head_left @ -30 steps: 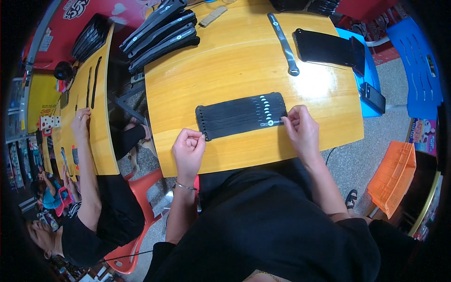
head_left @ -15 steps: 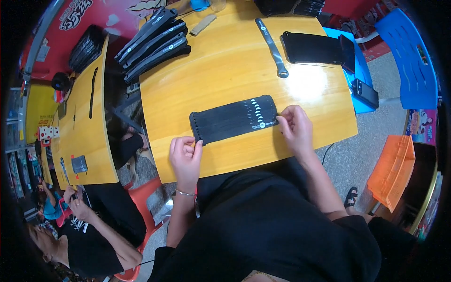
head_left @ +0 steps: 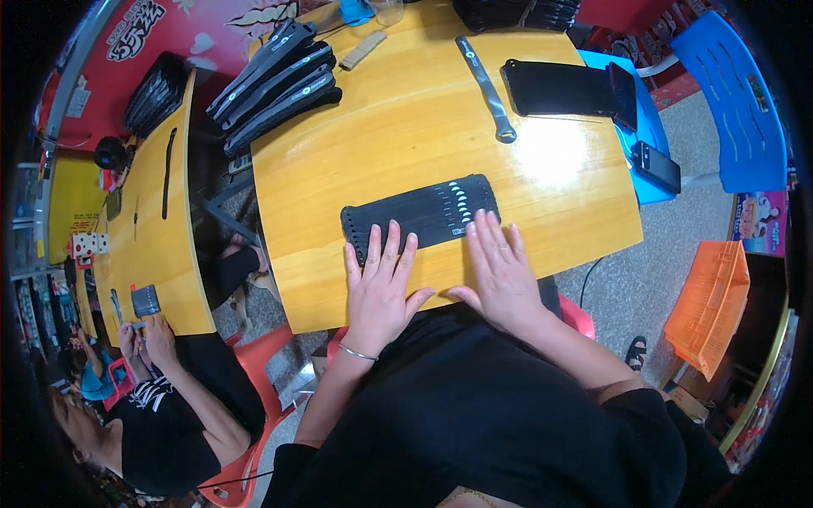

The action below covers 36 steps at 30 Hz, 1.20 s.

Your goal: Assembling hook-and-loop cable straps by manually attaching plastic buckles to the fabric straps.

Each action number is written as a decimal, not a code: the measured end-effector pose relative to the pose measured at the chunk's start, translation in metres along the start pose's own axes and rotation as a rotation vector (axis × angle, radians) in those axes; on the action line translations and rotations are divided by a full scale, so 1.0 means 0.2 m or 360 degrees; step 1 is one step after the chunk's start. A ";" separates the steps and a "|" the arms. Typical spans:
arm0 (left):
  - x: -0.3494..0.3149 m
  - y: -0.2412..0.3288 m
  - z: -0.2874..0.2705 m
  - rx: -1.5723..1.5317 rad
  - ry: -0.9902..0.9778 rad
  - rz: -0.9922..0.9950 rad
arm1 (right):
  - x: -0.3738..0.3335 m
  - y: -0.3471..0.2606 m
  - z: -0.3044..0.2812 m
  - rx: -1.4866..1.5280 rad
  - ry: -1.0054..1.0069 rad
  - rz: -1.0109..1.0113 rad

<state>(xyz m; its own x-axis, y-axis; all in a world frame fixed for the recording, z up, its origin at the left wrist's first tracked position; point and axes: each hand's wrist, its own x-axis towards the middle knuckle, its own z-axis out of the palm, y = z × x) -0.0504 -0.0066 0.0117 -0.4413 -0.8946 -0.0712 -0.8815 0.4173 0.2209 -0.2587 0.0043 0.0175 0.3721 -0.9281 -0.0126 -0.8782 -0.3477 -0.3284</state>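
Left hand [head_left: 381,296], fingers spread, and right hand [head_left: 506,292], fingers nearly together, lie at near edge of black strap row [head_left: 406,212] on yellow table [head_left: 381,144]; light, even pressure should keep it aligned.

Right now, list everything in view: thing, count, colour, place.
Wooden tables: two, yellow, centre and left
Overlapping row of flat straps: one, black, centre table's near half
Piled flat straps: several, dark grey, its far left corner
Long round-ended strap: one, grey, its far side
Flat rectangular slab: one, black, its right side
Flat strip: one, tan, its far side
Slotted plastic chair: one, blue, right
Boxy handheld device: one, black, on that chair
Openwork plastic basket: one, orange, right
Seated co-worker: one, in black, left
Background items: uncounted, mixed, too small
Bracelet: one, silver, left wrist
Left hand: one, bare, fingers over the row's lower left
Right hand: one, bare, fingers over its lower right
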 end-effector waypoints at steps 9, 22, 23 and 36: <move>-0.01 -0.01 0.00 -0.0051 -0.0004 0.0022 | 0.20 0.31 -0.18 0.0278 0.0649 0.0136; -0.02 0.00 -0.01 -0.0148 0.0155 0.0011 | 0.77 0.47 -0.11 0.0376 0.0481 0.0658; -0.03 0.00 -0.02 -0.0187 0.0194 0.0006 | 0.76 0.45 -0.13 0.0379 0.0482 0.0653; 0.02 0.07 -0.08 -0.2424 0.0528 -0.0260 | 0.24 -0.12 -0.16 0.2232 0.0086 0.0107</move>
<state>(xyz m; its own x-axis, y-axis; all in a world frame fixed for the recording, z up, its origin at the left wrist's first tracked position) -0.0626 -0.0071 0.0296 -0.1258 -0.9917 -0.0277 0.1689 -0.0489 0.9844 -0.2296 -0.0359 0.0559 0.3016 -0.9526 -0.0403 0.1448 0.0876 -0.9856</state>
